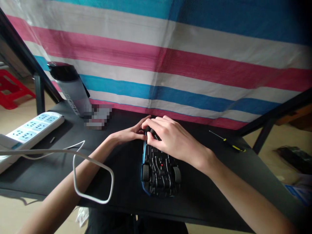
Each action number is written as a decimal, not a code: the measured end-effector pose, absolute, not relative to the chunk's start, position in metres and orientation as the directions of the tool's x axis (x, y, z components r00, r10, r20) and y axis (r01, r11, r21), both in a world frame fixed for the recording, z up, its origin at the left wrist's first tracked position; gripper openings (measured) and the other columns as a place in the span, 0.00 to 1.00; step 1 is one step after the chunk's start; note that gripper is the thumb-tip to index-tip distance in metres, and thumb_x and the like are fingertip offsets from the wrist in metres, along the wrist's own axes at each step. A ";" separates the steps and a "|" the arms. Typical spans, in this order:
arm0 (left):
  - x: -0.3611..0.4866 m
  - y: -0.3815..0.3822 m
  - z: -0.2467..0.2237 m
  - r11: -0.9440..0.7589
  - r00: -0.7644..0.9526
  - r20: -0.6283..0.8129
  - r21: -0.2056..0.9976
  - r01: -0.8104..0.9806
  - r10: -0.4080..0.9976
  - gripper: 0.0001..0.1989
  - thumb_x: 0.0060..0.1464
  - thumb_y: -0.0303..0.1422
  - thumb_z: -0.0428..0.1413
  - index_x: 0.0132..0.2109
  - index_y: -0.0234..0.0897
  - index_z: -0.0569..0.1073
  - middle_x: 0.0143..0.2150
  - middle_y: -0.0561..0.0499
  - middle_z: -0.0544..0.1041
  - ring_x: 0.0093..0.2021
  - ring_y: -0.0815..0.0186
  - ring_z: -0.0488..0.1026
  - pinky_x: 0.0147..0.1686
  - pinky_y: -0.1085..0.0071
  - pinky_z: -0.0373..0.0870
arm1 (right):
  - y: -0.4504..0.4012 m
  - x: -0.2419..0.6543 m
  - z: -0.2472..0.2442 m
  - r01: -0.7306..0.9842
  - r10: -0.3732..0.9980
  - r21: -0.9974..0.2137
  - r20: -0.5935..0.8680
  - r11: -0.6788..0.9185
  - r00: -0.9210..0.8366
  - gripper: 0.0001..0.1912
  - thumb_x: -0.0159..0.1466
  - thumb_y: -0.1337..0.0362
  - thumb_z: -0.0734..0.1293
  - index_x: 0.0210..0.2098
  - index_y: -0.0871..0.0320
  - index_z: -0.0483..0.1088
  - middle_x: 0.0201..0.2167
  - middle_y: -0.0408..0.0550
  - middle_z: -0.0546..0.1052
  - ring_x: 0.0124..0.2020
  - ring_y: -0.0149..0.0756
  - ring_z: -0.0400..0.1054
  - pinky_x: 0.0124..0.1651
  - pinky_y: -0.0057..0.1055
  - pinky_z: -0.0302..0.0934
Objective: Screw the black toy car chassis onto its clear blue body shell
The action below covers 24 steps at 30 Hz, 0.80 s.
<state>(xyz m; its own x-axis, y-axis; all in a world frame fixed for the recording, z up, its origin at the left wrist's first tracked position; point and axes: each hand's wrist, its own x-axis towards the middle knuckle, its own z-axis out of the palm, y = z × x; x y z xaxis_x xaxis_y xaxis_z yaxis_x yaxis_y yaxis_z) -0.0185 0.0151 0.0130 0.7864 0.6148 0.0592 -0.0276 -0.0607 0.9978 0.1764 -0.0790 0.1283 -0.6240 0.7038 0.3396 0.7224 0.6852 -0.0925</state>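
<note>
A blue toy car [161,172] lies upside down on the black table [126,195], its black underside and two near wheels showing. My left hand [135,131] touches the far left side of the car, fingers apart. Over the car's far end lies my right hand [168,133], its fingers bent round a dark part that looks like a wheel and is mostly covered. A screwdriver [229,143] with a black and yellow handle rests on the table to the right.
On the left are a white power strip [31,130], a looping white cable [112,182] and a grey bottle [71,91] with a black lid. A blurred-out packet [99,117] lies beside the bottle. A striped sheet [156,58] hangs behind the table.
</note>
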 end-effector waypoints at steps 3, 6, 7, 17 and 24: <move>-0.019 0.015 0.012 -0.036 0.785 0.048 0.999 -0.032 0.618 0.53 0.55 0.35 0.66 0.75 0.52 0.41 0.74 0.44 0.58 0.71 0.48 0.56 0.68 0.52 0.54 | -0.081 0.174 0.131 0.791 0.762 -0.051 0.312 0.609 -0.567 0.08 0.72 0.63 0.62 0.47 0.57 0.71 0.40 0.49 0.80 0.42 0.43 0.73 0.45 0.37 0.61; -0.019 0.014 0.010 -0.006 0.782 0.034 0.999 -0.038 0.622 0.53 0.56 0.33 0.65 0.75 0.52 0.39 0.71 0.44 0.61 0.69 0.50 0.60 0.68 0.51 0.53 | -0.084 0.170 0.134 0.824 0.800 -0.028 0.260 0.567 -0.541 0.10 0.75 0.61 0.58 0.45 0.56 0.70 0.33 0.47 0.79 0.35 0.41 0.73 0.39 0.36 0.60; -0.020 0.014 0.010 -0.009 0.779 0.039 0.999 -0.043 0.625 0.52 0.56 0.33 0.65 0.75 0.52 0.39 0.71 0.44 0.61 0.69 0.51 0.60 0.68 0.52 0.53 | -0.085 0.169 0.135 0.815 0.794 -0.038 0.255 0.579 -0.552 0.07 0.74 0.63 0.60 0.45 0.57 0.69 0.33 0.47 0.78 0.36 0.40 0.73 0.40 0.35 0.60; -0.020 0.010 0.015 0.047 0.783 0.017 0.997 -0.060 0.622 0.53 0.56 0.31 0.64 0.76 0.50 0.38 0.64 0.45 0.70 0.65 0.53 0.65 0.66 0.54 0.56 | -0.089 0.158 0.135 0.858 0.833 0.050 0.219 0.511 -0.508 0.13 0.76 0.61 0.55 0.46 0.59 0.68 0.31 0.51 0.79 0.34 0.45 0.75 0.36 0.37 0.60; -0.020 0.015 0.010 -0.049 0.778 0.074 0.997 -0.056 0.624 0.51 0.55 0.32 0.65 0.75 0.55 0.43 0.70 0.46 0.62 0.68 0.52 0.58 0.68 0.53 0.51 | -0.084 0.175 0.132 0.715 0.743 -0.223 0.318 0.662 -0.589 0.06 0.70 0.70 0.64 0.47 0.57 0.65 0.44 0.50 0.74 0.48 0.42 0.69 0.52 0.40 0.64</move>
<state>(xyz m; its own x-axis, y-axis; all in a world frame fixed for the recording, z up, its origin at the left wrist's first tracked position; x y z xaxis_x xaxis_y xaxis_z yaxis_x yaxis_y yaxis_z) -0.0200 0.0155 0.0096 0.7778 0.6242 0.0742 -0.0560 -0.0487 0.9972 0.1751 -0.0839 0.1315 -0.5886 0.7433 0.3180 0.7154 0.6621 -0.2234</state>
